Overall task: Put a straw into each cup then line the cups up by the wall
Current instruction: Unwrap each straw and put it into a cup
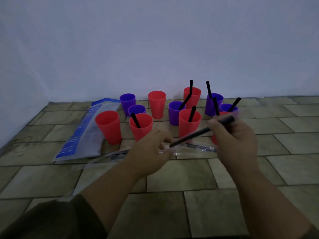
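Several red and purple cups stand on the tiled floor near the white wall (155, 49). Black straws stand in several of them, such as the red cup (189, 123) in the middle. The red cup (108, 126) at the left, the tall red cup (156, 104) and two purple cups (127, 100) at the back left hold none. My right hand (236, 140) grips a black straw (193, 135), blurred, slanting down to the left. My left hand (151, 150) pinches the clear wrapper (189, 150) at that straw's lower end.
A blue and clear plastic bag (84, 133) lies flat on the floor left of the cups. Clear straw wrappers (110, 155) lie in front of it. A red cup (214, 140) is mostly hidden behind my right hand.
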